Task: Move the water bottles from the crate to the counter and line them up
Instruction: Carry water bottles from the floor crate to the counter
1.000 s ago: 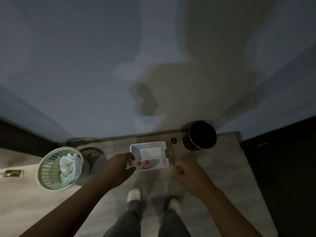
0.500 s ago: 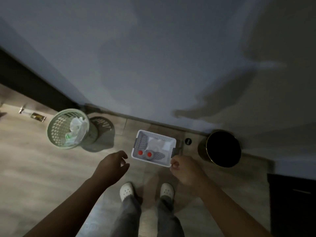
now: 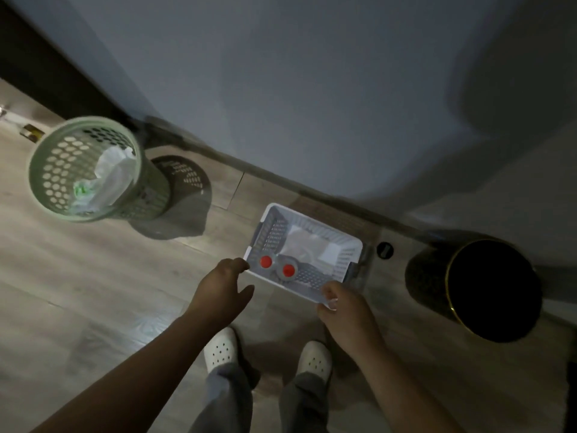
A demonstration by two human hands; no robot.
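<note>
A white slotted crate [image 3: 265, 235] stands on the wooden floor by the wall. Two water bottles stand upright in its near-left corner, seen from above by their red caps: one [image 3: 266, 261] and the other [image 3: 288, 270] beside it. Something pale lies on the crate's bottom. My left hand [image 3: 223, 287] is open, its fingertips at the crate's near-left corner and its thumb spread away from them. My right hand [image 3: 343, 307] is curled over the crate's near-right rim. No counter is in view.
A green perforated basket [image 3: 40, 151] holding crumpled wrapping stands to the left. A black bin with a gold rim [image 3: 431, 276] stands to the right, close to the crate. A small black round fitting [image 3: 384, 250] sits in the floor between them. My white shoes [image 3: 220, 350] are just below the crate.
The view has swung and moved closer to the floor. My right hand has moved forward onto the crate's near-right rim. My left hand drew back, then returned to the near-left corner.
</note>
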